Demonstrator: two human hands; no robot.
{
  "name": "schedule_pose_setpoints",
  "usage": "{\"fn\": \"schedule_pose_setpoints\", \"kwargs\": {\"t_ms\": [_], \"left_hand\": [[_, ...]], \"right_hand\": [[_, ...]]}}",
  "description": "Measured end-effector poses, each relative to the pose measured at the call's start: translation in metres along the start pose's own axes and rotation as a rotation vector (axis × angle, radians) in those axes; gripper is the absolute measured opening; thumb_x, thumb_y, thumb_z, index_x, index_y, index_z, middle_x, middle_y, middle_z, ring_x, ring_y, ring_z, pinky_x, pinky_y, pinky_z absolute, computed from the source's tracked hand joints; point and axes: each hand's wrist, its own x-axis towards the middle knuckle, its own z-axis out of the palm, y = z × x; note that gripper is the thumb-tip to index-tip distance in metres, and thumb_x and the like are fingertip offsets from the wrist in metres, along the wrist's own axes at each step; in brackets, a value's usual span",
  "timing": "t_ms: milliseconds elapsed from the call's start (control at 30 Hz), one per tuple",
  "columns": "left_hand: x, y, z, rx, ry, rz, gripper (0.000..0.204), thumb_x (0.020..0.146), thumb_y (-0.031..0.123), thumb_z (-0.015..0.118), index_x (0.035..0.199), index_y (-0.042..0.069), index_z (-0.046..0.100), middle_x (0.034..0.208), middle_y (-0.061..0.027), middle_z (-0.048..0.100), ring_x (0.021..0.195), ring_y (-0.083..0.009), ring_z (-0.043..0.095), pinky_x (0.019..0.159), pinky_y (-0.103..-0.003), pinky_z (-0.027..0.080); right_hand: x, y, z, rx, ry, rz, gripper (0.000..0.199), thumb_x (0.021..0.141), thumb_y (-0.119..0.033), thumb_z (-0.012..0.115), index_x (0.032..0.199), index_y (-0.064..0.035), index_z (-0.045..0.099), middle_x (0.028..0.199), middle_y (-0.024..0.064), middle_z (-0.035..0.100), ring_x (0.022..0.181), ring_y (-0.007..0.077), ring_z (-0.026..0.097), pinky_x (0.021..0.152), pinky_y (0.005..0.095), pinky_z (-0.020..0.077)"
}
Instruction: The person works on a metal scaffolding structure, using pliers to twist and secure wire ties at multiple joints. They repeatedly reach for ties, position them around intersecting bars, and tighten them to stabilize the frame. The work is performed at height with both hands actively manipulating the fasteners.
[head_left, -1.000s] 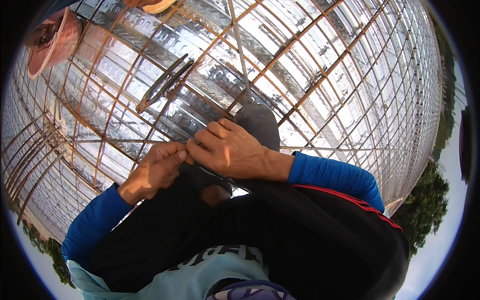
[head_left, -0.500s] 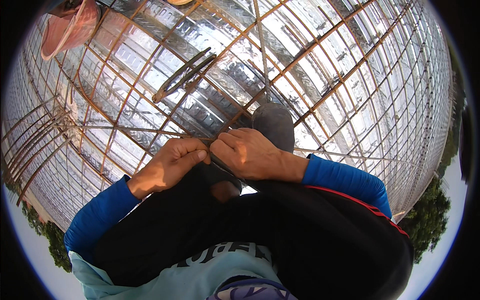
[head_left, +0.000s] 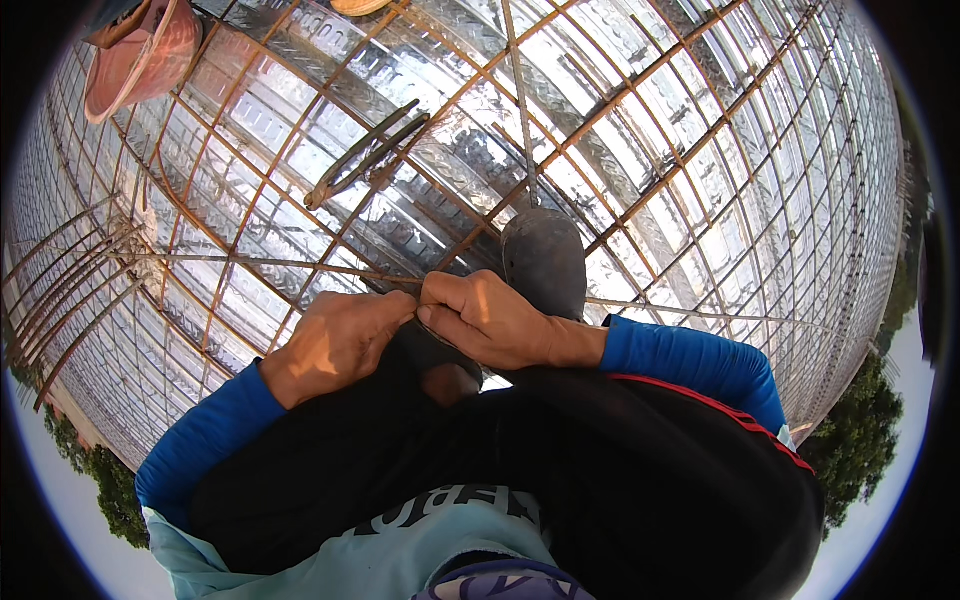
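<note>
My left hand (head_left: 335, 340) and my right hand (head_left: 490, 320) meet fingertip to fingertip above the rebar grid, just in front of my dark boot. Both are closed, thumbs pressed against bent fingers. Whatever is pinched between them is too small and too covered to name. Behind the knuckles runs a thin rebar (head_left: 270, 261), crossing the grid from left to right. Farther off, pincers (head_left: 322, 190) with long dark handles lie on the bars, touched by neither hand.
Rusty rebar mesh (head_left: 640, 205) spreads over shiny corrugated metal decking (head_left: 585, 190). A dark boot (head_left: 545, 260) rests on it. At far left is a reddish bucket-like container (head_left: 150, 65); below it several bent bar ends (head_left: 75, 290) stick out. A yellow object (head_left: 358, 5) shows at the top edge.
My left hand has rolled over so its back faces up, and the right hand has turned to show its thumb. They still meet at nearly the same spot. The pincers remain in place.
</note>
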Motion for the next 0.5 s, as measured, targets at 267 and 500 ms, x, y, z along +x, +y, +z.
{"fn": "schedule_pose_setpoints", "kwargs": {"t_ms": [267,500], "left_hand": [[-0.003,-0.005,0.006,0.258,-0.066,0.054,0.016,0.094,0.005,0.064,0.108,0.010,0.058,0.078,-0.0130,0.065,0.068,-0.0373,0.069,0.055,-0.048,0.055],[0.001,-0.011,0.012,0.219,-0.029,0.036,0.011,0.098,0.011,0.065,0.107,0.009,0.059,0.077,-0.0130,0.065,0.068,-0.0390,0.069,0.055,-0.050,0.052]], "right_hand": [[-0.003,0.007,0.005,0.382,-0.001,0.196,0.021,0.103,-0.015,0.061,0.092,0.0024,0.064,0.076,0.0148,0.061,0.072,0.0212,0.059,0.069,0.0380,0.0480],[-0.002,0.007,0.004,0.179,0.044,0.106,0.022,0.102,-0.015,0.061,0.090,0.0028,0.062,0.075,0.0192,0.064,0.067,0.0286,0.062,0.066,0.0414,0.0492]]}}
